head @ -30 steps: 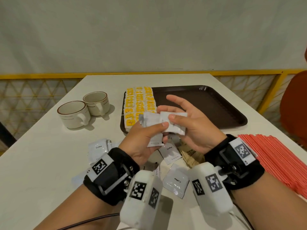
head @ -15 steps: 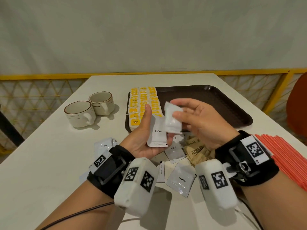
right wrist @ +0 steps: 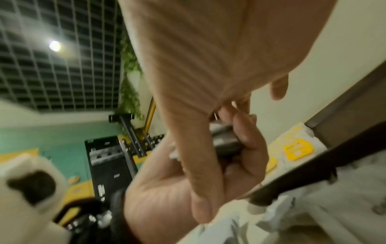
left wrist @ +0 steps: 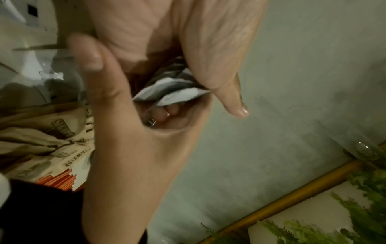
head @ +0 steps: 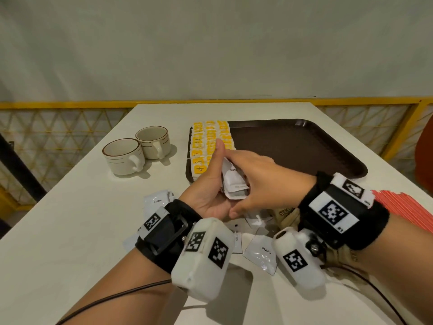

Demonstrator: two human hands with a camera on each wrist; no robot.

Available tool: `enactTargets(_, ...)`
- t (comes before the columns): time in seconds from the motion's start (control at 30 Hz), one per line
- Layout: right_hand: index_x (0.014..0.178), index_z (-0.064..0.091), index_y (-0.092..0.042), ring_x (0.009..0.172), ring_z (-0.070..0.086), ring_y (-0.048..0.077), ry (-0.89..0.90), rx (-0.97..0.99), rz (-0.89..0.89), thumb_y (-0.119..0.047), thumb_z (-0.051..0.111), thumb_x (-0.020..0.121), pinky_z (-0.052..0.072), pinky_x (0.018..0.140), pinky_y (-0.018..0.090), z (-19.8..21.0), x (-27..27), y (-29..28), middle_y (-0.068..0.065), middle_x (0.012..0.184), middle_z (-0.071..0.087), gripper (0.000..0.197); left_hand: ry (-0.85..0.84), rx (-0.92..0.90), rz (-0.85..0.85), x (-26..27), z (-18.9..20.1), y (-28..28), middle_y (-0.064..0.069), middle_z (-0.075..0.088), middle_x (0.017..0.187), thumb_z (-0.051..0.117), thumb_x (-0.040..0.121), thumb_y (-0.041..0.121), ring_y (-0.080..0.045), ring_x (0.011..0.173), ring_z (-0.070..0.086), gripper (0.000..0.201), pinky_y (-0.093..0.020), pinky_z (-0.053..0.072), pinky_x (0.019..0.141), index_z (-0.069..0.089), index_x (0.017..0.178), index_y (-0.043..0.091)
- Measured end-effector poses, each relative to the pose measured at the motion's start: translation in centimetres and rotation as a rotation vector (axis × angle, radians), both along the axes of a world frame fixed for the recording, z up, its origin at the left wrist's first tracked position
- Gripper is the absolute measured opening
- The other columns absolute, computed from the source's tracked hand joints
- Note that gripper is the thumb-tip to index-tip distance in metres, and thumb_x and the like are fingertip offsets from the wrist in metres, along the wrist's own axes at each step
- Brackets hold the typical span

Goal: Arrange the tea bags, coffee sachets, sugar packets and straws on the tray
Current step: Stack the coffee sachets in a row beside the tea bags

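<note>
Your left hand (head: 208, 184) grips a small stack of white coffee sachets (head: 233, 184) above the table's (head: 70, 219) near edge, just before the tray (head: 304, 146), while your right hand (head: 262, 184) closes over the stack, fingers curled around it.

The left hand (left wrist: 129, 41) fills the top of the left wrist view, palm toward the camera, its thumb (left wrist: 227, 92) pointing down and to the right. Between thumb and fingers it holds a small stack of white sachets (left wrist: 171, 92), their edges fanned out. The right hand (left wrist: 125, 140) rises from the lower left across the stack, its thumb (left wrist: 92, 56) blurred. At the left lie brown printed packets (left wrist: 41, 137), white sachets on the table (left wrist: 31, 71) above them, and red straws (left wrist: 60, 181) below. A pale wall (left wrist: 292, 82) fills the right.
</note>
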State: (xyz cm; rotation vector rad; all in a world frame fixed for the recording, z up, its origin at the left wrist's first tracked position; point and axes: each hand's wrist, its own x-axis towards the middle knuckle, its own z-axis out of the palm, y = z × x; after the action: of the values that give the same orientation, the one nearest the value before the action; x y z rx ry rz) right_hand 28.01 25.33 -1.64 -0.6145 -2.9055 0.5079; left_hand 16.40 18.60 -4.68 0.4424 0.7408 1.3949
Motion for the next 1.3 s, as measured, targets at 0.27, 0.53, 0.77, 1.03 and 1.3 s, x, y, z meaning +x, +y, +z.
enactTargets(0.27,0.135,0.04,-0.028,0.113,0.053,0.009,0.047,-0.022,-0.057,-0.046,0.08,0.066,0.04,0.101,0.041,0.7,-0.7,0.8,-0.013,0.123,0.056,0.082,0.172,-0.019,0.034,-0.2,0.0,0.0,-0.009,0.069,0.111,0.055,0.06,0.066,-0.023,0.104,0.064,0.072,-0.041,0.045,0.099,0.065,0.113,0.017)
enactTargets(0.53,0.129,0.044,-0.033,0.111,0.054,0.005,0.086,0.051,-0.066,-0.055,0.078,0.061,0.031,0.107,0.043,-0.1,-1.3,0.8,-0.019,0.116,0.059,0.08,0.202,0.03,0.064,-0.2,-0.5,-0.1,-0.011,0.068,0.092,0.068,0.06,0.039,-0.023,0.087,0.066,0.05,-0.038,0.051,0.084,0.063,0.103,0.013)
enactTargets(0.77,0.14,0.037,-0.034,0.128,0.039,0.002,0.057,0.004,-0.006,-0.052,0.081,0.058,0.027,0.112,0.033,1.0,-0.1,1.4,-0.02,0.135,0.047,0.095,0.202,0.083,0.051,-0.8,-0.7,-0.2,-0.009,0.066,0.08,0.07,0.068,0.005,-0.017,0.072,0.066,0.025,-0.03,0.053,0.063,0.067,0.092,0.011)
enactTargets(1.03,0.111,0.067,-0.024,0.104,0.06,-0.003,0.268,-0.152,0.076,-0.018,0.076,0.079,0.045,0.096,0.017,2.5,1.1,2.6,-0.012,0.107,0.069,0.034,0.424,0.075,0.076,-1.0,-1.0,-0.1,0.002,0.064,0.074,0.065,0.079,-0.01,-0.011,0.07,0.065,0.035,-0.028,0.055,0.074,0.061,0.105,0.014)
enactTargets(1.3,0.1,0.07,-0.016,0.085,0.065,0.01,0.197,-0.207,0.014,-0.02,0.076,0.078,0.052,0.085,0.032,2.2,1.0,2.9,-0.002,0.092,0.07,0.023,0.387,0.144,0.043,-0.5,-0.6,-0.5,0.0,0.067,0.08,0.068,0.072,-0.009,-0.01,0.074,0.067,0.042,-0.023,0.054,0.065,0.06,0.109,0.011)
